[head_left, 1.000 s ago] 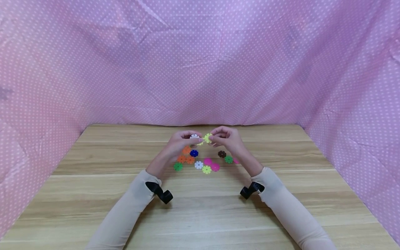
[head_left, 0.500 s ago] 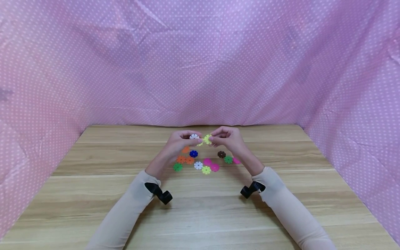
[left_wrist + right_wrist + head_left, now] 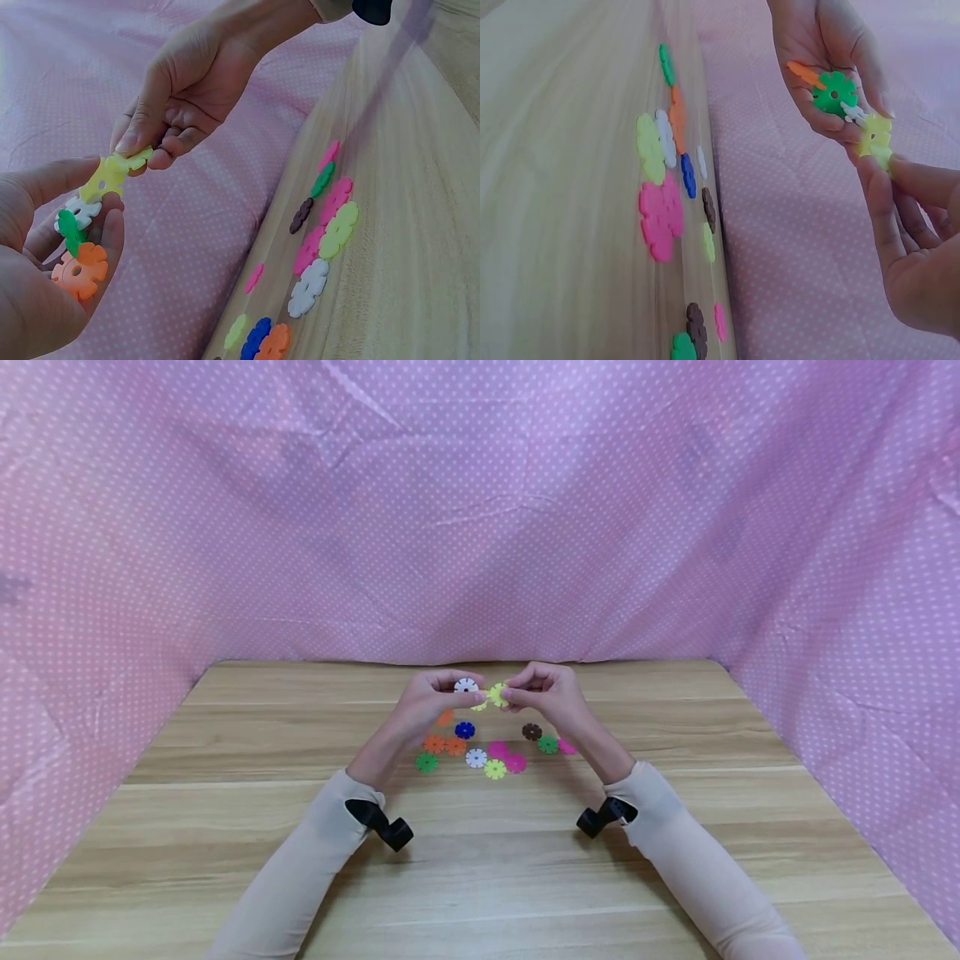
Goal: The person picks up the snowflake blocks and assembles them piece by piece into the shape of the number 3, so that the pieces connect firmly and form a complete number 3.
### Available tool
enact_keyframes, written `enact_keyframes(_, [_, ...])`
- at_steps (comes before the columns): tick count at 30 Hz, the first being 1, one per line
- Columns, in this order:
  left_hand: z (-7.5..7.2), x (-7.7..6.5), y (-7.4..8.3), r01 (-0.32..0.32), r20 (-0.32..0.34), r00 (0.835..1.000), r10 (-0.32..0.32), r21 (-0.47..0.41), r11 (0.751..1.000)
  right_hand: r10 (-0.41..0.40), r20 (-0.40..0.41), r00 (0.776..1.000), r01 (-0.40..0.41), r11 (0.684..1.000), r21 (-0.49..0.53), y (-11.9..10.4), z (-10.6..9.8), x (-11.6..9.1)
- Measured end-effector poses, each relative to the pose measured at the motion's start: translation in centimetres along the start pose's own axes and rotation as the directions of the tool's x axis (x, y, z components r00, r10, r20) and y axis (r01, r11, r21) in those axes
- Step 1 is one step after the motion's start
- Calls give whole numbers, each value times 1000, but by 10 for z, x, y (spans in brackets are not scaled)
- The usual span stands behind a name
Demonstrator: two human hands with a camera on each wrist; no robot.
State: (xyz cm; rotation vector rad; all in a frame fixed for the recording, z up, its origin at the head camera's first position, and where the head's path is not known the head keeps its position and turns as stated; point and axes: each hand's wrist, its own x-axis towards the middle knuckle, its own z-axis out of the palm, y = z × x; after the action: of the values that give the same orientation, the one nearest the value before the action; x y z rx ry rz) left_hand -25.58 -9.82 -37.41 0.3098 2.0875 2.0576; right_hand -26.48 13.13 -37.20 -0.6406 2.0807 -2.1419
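From where I stand, looking over the person's head, both hands meet above the far half of the wooden table (image 3: 495, 868). The left hand (image 3: 429, 703) has a white disc (image 3: 466, 687) against its fingers; the right hand (image 3: 551, 692) pinches an outer yellow disc (image 3: 498, 695) between thumb and fingers. A blue disc (image 3: 465, 730), a brown disc (image 3: 532, 732) and pink discs (image 3: 515, 763) lie flat nearer the body, in easy reach, I'd guess so that any can be picked up quickly.

From the left wrist, the left thumb and fingers hold an inner yellow disc (image 3: 103, 181), with the white disc, a green disc (image 3: 72, 231) and an orange disc (image 3: 81, 270) strung behind it over the palm. Cradling them there probably stops the string from swinging. The right hand's pinch at the far end seems meant to keep the touching edges free.

From the right wrist, the same string slants down from the left hand to the right fingertips, neighbours set at angles, likely because their slots cross. The two yellows touch; how deeply they are slotted, I cannot tell.
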Motion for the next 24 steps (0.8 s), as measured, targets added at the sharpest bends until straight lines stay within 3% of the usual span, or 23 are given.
enact_keyframes(7, [4, -3, 3, -42, 2, 999, 42, -22, 999, -58, -28, 998, 58, 998, 11, -2, 5, -2])
enact_keyframes(16, [9, -2, 0, -54, -19, 998, 53, -31, 998, -51, -161, 986, 54, 998, 15, -1, 17, -3])
enact_keyframes(20, [9, 0, -2, -24, 31, 999, 25, -37, 999, -17, -179, 984, 15, 1000, -12, -2, 17, -3])
enact_keyframes(24, [4, 2, -3, -8, 131, 991, 12, -32, 999, 39, -134, 990, -48, 997, -67, -3, 14, -3])
